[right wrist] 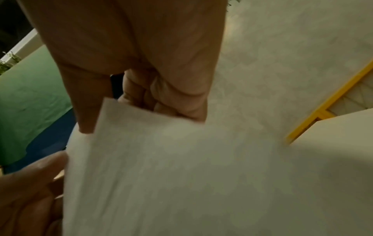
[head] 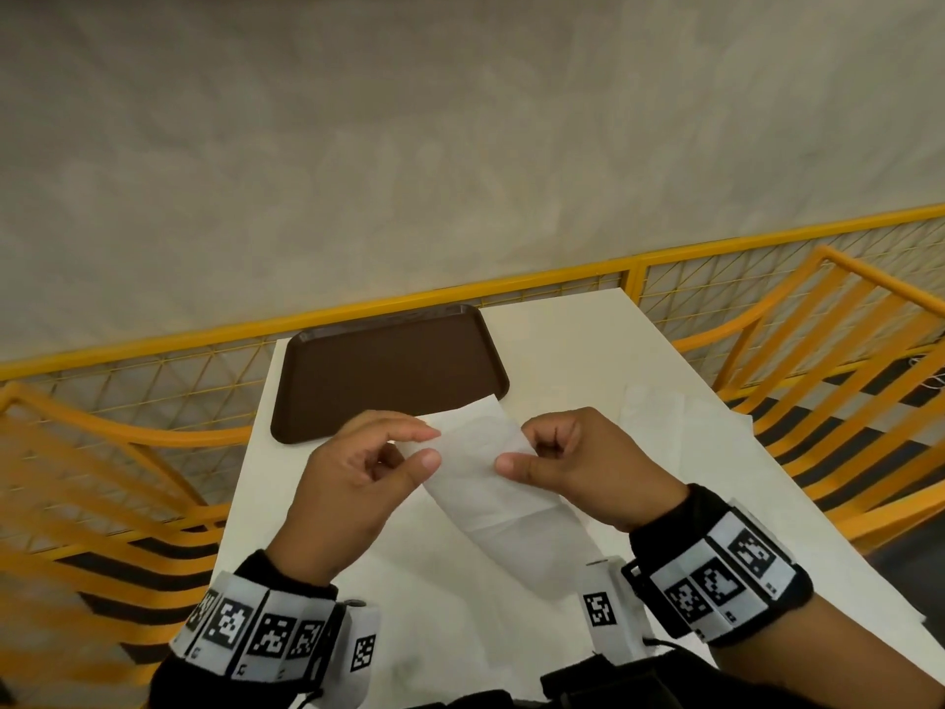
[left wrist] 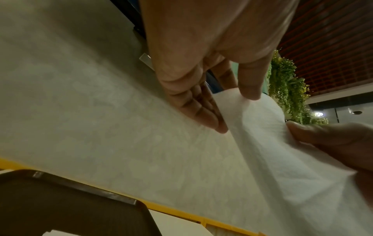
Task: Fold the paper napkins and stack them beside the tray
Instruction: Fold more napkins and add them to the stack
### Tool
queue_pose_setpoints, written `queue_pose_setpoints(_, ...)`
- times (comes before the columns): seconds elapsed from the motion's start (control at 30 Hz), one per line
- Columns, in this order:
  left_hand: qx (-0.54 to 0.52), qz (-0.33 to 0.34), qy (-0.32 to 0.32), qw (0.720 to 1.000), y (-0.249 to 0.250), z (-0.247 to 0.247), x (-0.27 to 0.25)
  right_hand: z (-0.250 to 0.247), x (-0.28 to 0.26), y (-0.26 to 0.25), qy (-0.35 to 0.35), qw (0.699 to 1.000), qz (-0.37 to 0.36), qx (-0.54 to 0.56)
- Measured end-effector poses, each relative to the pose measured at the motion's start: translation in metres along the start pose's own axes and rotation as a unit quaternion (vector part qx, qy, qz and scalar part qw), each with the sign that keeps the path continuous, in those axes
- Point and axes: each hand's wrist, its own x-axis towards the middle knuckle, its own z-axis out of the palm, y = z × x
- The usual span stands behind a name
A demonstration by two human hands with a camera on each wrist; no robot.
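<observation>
A white paper napkin [head: 480, 473] is held up above the white table [head: 572, 350], hanging down toward me. My left hand [head: 358, 473] pinches its left edge between thumb and fingers; my right hand [head: 567, 458] pinches its right edge with the other fingers curled. A brown tray [head: 383, 371] lies at the table's far left, just beyond the napkin's top. In the left wrist view the napkin [left wrist: 262, 143] bends between the left fingers [left wrist: 201, 111] and the right thumb [left wrist: 322, 135]. In the right wrist view the napkin [right wrist: 161, 167] fills the lower frame under the curled right fingers [right wrist: 177, 102].
More white napkins [head: 680, 432] lie flat on the table's right side. Orange-yellow chairs [head: 844, 360] stand at both sides, and a yellow mesh railing [head: 562, 278] runs behind the table. The tray [left wrist: 60, 207] shows at the lower left of the left wrist view.
</observation>
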Motion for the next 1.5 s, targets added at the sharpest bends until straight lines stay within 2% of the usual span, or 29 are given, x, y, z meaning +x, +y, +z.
queue_pose_setpoints(0.07,-0.005,-0.023,-0.013,1.000,0.001,-0.002,0.001,-0.001,0.000,-0.003,-0.002,1.000,-0.013,-0.021)
queue_pose_setpoints(0.2,0.005,-0.110,-0.073,0.991,0.002,-0.005,0.004,-0.003,0.001,-0.006,-0.003,0.999,-0.037,-0.032)
queue_pose_setpoints(0.33,-0.123,-0.152,-0.006,0.981,-0.004,-0.011,0.005,-0.017,-0.004,-0.008,-0.095,0.993,0.052,-0.034)
queue_pose_setpoints(0.4,-0.185,-0.166,0.023,0.968,-0.007,-0.015,0.004,-0.025,-0.005,-0.002,-0.109,0.990,0.078,-0.039)
queue_pose_setpoints(0.43,-0.206,-0.166,0.030,0.964,-0.008,-0.016,0.004,-0.029,-0.006,0.003,-0.097,0.992,0.079,-0.016)
queue_pose_setpoints(0.5,-0.230,-0.152,0.050,0.960,-0.009,-0.017,0.002,-0.032,-0.008,0.014,-0.061,0.989,0.084,0.110)
queue_pose_setpoints(0.57,-0.253,-0.135,0.077,0.955,-0.011,-0.015,0.000,-0.029,-0.010,0.021,-0.037,0.963,0.093,0.252)
queue_pose_setpoints(0.63,-0.272,-0.129,0.100,0.948,-0.014,-0.011,-0.002,-0.025,-0.008,0.026,0.008,0.948,0.091,0.306)
queue_pose_setpoints(0.77,-0.262,-0.128,0.098,0.952,-0.013,-0.007,-0.006,-0.021,-0.006,0.026,0.096,0.956,0.032,0.274)
queue_pose_setpoints(0.9,-0.236,-0.113,0.092,0.961,-0.012,-0.010,-0.005,-0.023,-0.009,0.016,0.135,0.967,-0.020,0.214)
queue_pose_setpoints(1.07,-0.186,-0.090,0.144,0.968,-0.010,-0.010,-0.005,-0.023,-0.002,0.017,0.173,0.950,-0.032,0.258)
queue_pose_setpoints(1.23,-0.169,-0.070,0.182,0.966,-0.007,-0.002,-0.008,-0.021,0.001,0.016,0.204,0.931,-0.010,0.302)
queue_pose_setpoints(1.4,-0.226,-0.045,0.172,0.958,-0.011,-0.004,-0.010,-0.022,-0.002,0.011,0.201,0.942,-0.050,0.265)
queue_pose_setpoints(1.5,-0.268,-0.037,0.144,0.952,-0.010,-0.006,-0.007,-0.024,-0.005,0.008,0.191,0.948,-0.067,0.247)
